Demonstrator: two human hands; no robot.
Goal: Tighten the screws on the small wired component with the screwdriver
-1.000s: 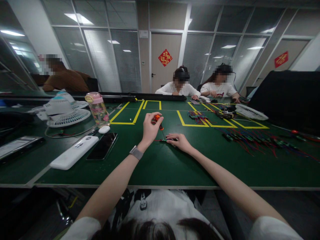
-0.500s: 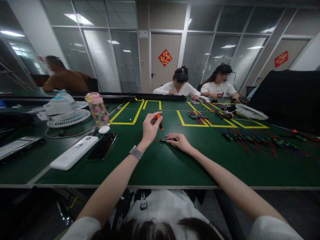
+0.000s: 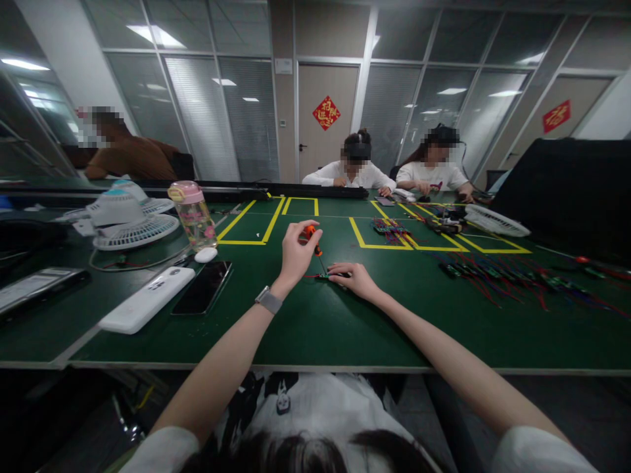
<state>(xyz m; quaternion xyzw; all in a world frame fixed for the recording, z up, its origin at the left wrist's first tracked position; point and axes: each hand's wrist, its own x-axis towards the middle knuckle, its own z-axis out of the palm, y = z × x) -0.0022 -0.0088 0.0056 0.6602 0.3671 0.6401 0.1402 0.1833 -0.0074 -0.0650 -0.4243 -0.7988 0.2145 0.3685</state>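
Observation:
My left hand [image 3: 297,253], with a grey watch at the wrist, is closed round the orange handle of a small screwdriver [image 3: 312,237]. The tool stands nearly upright, its tip down on a small green circuit board [image 3: 327,276] with red wires on the green table [image 3: 315,322]. My right hand [image 3: 352,277] lies on the right end of that board, fingers pressed down on it and holding it flat.
Left of my hands lie a black phone [image 3: 203,288], a white power bank [image 3: 146,299], a pink-capped bottle [image 3: 194,215] and a white fan [image 3: 129,220]. Many wired boards [image 3: 497,272] lie spread at the right. Two people sit across the table, another at far left.
My fingers have shifted slightly on the screwdriver handle, which has tilted a little; both hands otherwise stay in place.

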